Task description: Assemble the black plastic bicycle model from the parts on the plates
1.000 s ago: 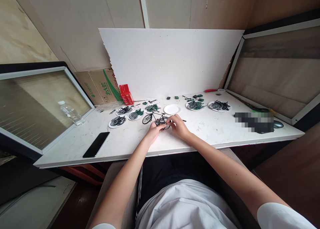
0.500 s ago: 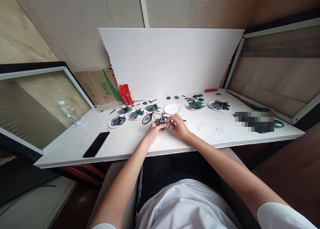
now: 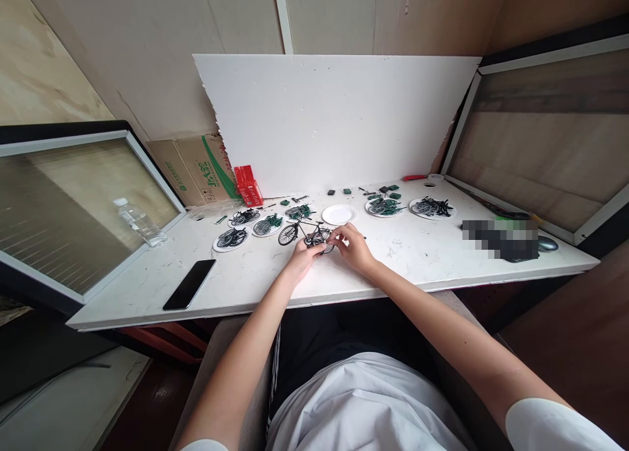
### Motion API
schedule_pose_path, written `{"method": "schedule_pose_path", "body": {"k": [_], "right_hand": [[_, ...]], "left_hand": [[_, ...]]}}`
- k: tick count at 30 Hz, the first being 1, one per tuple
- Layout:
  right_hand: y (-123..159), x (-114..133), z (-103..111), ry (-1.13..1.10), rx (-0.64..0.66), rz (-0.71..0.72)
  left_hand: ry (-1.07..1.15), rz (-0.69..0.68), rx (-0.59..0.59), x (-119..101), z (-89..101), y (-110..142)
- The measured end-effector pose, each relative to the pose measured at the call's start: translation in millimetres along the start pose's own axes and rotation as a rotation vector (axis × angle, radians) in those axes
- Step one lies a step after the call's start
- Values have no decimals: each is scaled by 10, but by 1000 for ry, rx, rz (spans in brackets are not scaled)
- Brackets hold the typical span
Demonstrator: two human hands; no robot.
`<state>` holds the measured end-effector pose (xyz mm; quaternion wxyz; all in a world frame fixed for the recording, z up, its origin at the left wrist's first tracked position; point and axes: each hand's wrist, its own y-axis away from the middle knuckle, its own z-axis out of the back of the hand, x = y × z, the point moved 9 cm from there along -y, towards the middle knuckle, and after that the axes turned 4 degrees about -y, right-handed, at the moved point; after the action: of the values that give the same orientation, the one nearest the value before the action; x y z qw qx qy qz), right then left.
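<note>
A small black model bicycle (image 3: 308,231) is held upright just over the table, its front wheel to the left. My left hand (image 3: 301,259) grips it from below near the middle, thumb along its lower part. With thumb and index finger pinched together, my right hand (image 3: 352,246) is at the rear wheel on the right side. Whether a tiny separate part sits between those fingertips cannot be made out. Just behind the bicycle stands a white paper plate (image 3: 339,215) with nothing visible on it.
Paper plates of black and green bicycle parts stand left, including one plate (image 3: 230,239), and right (image 3: 432,208). A phone (image 3: 189,285) lies front left. A clear bottle (image 3: 140,223), red box (image 3: 249,187), red-handled tool (image 3: 414,177) and computer mouse (image 3: 547,244) are further out.
The bicycle has shifted very slightly, its front wheel a touch to the left. Both hands keep their grip in nearly the same place.
</note>
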<state>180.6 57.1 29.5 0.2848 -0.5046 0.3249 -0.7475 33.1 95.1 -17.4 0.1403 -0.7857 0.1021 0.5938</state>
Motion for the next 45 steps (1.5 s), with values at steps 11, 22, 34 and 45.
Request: {"method": "schedule_pose_path", "body": {"k": [11,22,34,45], "right_hand": [[-12,51,65,-11,-65,13],[-16,-27,40,-251,-48,-138],[-30,-95,98,-292,-122,-203],[-4,-150,41,-481,-130,-287]], "left_hand": [[22,12,-10,-6,-7,5],[40,20,7,8,-3,-2],[25,22,34,39,15,-29],[8,30,11,43,22,-32]]}}
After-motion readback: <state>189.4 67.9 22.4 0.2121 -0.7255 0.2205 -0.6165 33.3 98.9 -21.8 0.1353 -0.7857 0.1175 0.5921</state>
